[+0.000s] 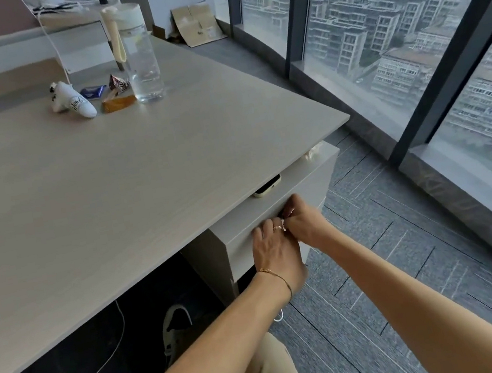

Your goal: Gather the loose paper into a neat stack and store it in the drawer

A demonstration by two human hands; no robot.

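The pale grey drawer unit [311,182] stands under the right end of the desk [108,182]. Both hands meet at the upper lip of its top drawer front [241,256]. My left hand [275,247], with a ring and a thin bracelet, lies against the front, its fingertips curled at the lip. Just to its right, my right hand [303,220] pinches the same lip. The drawer looks shut or nearly shut, and its inside is hidden. No loose paper shows on the desk.
A phone [267,186] and a crumpled white scrap [313,152] lie on the drawer unit's top. A water bottle [138,55], snack wrappers [115,94] and a small white toy [71,99] sit at the desk's back. Floor-to-ceiling windows [407,31] run along the right. Cables and a shoe [175,329] lie under the desk.
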